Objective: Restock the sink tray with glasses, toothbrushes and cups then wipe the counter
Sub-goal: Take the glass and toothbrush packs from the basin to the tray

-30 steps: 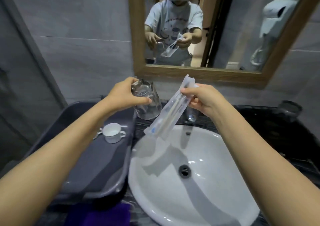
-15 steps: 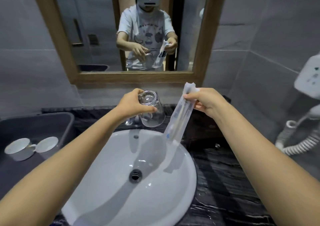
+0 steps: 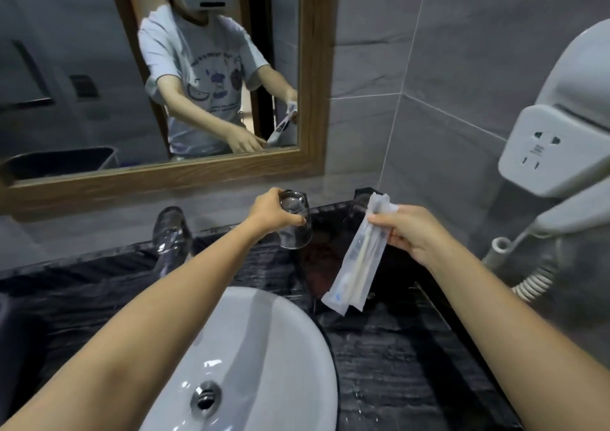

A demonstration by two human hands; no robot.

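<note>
My left hand (image 3: pixel 271 213) grips a clear drinking glass (image 3: pixel 296 226) held upside down, its base up, above the back of the black counter. My right hand (image 3: pixel 407 232) pinches the top of clear plastic-wrapped toothbrush packets (image 3: pixel 357 262), which hang down and to the left over the counter. Under and behind the glass lies a dark tray (image 3: pixel 333 259) in the corner; its outline is hard to make out.
The white sink basin (image 3: pixel 264 348) fills the lower middle, with its chrome tap (image 3: pixel 171 232) behind. Black marbled counter (image 3: pixel 412 364) runs right of the basin. A wall hair dryer with socket (image 3: pixel 554 146) and coiled cord (image 3: pixel 534 282) hang at right. A wood-framed mirror (image 3: pixel 313 67) is above.
The view has swung right: the grey tub with white cups has left the frame. Both hands carried the glass and the toothbrush packets right, toward the corner by the hair dryer.
</note>
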